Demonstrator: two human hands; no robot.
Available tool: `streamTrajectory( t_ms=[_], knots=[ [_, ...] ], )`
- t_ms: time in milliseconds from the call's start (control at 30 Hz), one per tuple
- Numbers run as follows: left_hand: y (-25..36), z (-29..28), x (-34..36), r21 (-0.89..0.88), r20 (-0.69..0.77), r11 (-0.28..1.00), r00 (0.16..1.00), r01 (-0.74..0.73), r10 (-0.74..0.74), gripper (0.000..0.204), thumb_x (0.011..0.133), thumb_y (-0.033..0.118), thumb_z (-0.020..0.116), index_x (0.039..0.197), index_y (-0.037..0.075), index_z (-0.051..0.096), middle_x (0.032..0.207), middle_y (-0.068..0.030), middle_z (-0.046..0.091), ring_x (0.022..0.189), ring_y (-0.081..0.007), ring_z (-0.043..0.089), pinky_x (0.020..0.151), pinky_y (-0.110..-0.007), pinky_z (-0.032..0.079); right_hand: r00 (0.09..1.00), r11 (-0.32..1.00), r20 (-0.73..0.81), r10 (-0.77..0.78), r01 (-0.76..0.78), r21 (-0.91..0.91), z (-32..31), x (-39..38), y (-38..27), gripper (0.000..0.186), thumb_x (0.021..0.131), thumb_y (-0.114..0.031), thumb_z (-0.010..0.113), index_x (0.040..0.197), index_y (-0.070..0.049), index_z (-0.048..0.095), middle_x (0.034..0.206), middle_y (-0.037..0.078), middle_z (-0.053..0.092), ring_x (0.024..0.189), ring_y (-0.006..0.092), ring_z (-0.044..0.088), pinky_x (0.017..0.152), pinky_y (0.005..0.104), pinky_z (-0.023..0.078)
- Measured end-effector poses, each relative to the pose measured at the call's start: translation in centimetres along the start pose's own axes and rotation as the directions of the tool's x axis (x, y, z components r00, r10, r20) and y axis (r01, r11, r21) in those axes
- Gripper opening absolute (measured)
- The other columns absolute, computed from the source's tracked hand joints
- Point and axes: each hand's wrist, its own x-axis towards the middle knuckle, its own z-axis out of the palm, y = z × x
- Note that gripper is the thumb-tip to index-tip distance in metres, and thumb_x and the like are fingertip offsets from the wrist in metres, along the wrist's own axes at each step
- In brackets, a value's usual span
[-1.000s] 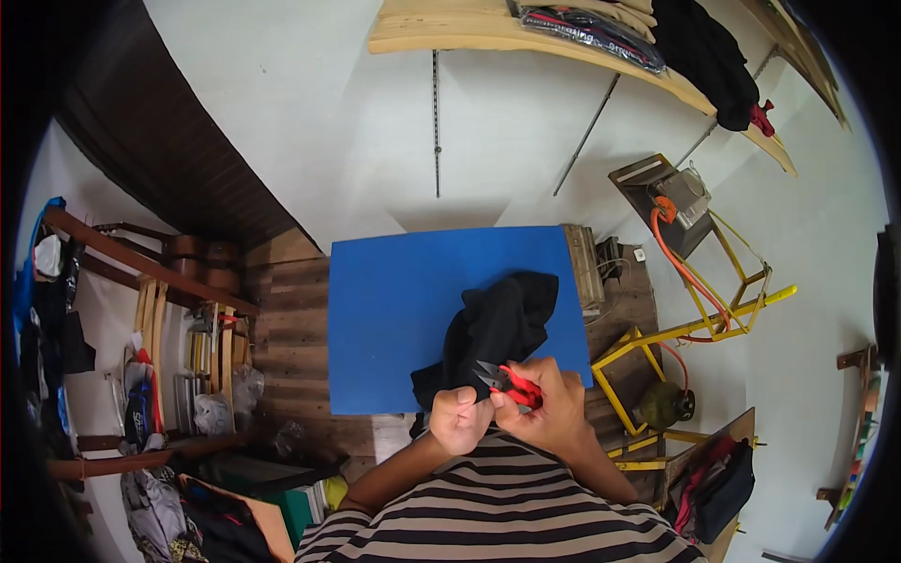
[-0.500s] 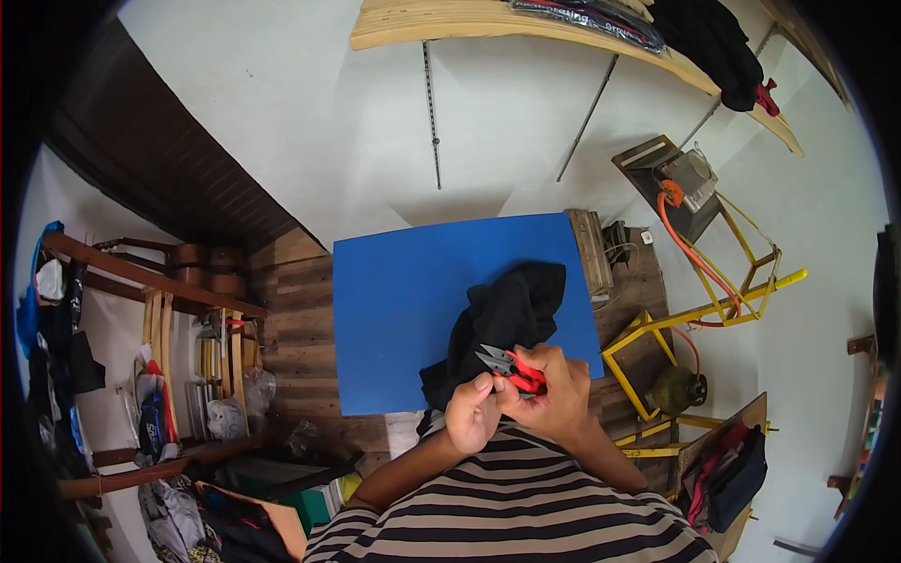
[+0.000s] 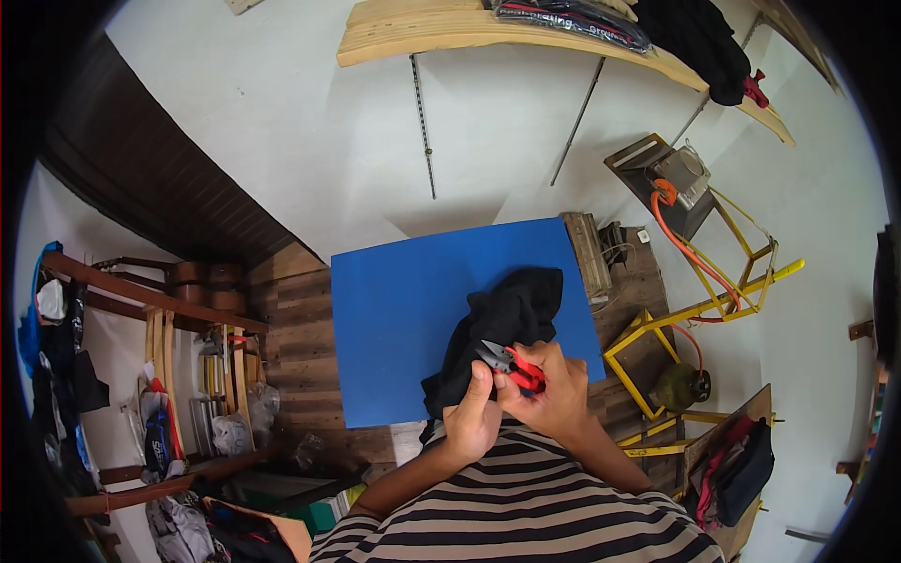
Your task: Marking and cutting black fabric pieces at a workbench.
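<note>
Red-handled snips with dark blades (image 3: 497, 355) are gripped in my right hand (image 3: 554, 399), blades pointing up and left over a black cloth garment (image 3: 507, 310). The garment lies bunched on the right part of a blue tabletop (image 3: 394, 319) and hangs over its near edge. My left hand (image 3: 469, 422) is closed just left of and below the blades, thumb raised beside them; what its curled fingers pinch is hidden.
Wooden shelves with clothing and bags (image 3: 155, 432) stand at left. At right are a yellow metal frame (image 3: 746, 300), a green gas cylinder (image 3: 680, 385) and a hose. A wooden wall shelf (image 3: 394, 38) holds folded garments; planks (image 3: 587, 258) sit beside the table.
My left thumb has risen upright beside the blades. The snips have shifted slightly up compared with a second ago, still in my right hand. The view has shifted a little.
</note>
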Motion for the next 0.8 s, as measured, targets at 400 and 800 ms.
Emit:
streamTrajectory(
  t_ms=[400,800],
  knots=[
    [-0.1,0.5,0.2,0.079,-0.166,0.991,0.979,-0.106,0.118,0.030,0.101,0.018,0.048,0.121,-0.003,0.057,0.119,-0.0072,0.060,0.109,-0.0137,0.054,0.098,-0.029,0.038,0.994,0.997,0.074,0.075,-0.075,-0.010,-0.4,0.3,-0.6,0.033,0.075,-0.018,0.078,0.092,-0.003,0.054,0.068,0.010,0.062,0.052,0.0205,0.062,0.048,0.0275,0.048],
    [0.6,1.8,-0.1,0.047,-0.255,0.997,0.965,-0.059,0.069,0.033,0.100,0.018,0.048,0.121,-0.007,0.056,0.122,-0.0097,0.059,0.112,-0.0156,0.054,0.099,-0.029,0.038,0.993,0.994,0.033,0.113,-0.113,-0.011,-0.5,-0.2,-0.2,0.031,0.078,-0.020,0.077,0.091,-0.002,0.056,0.065,0.010,0.063,0.048,0.0231,0.062,0.043,0.0310,0.047]
  ],
)
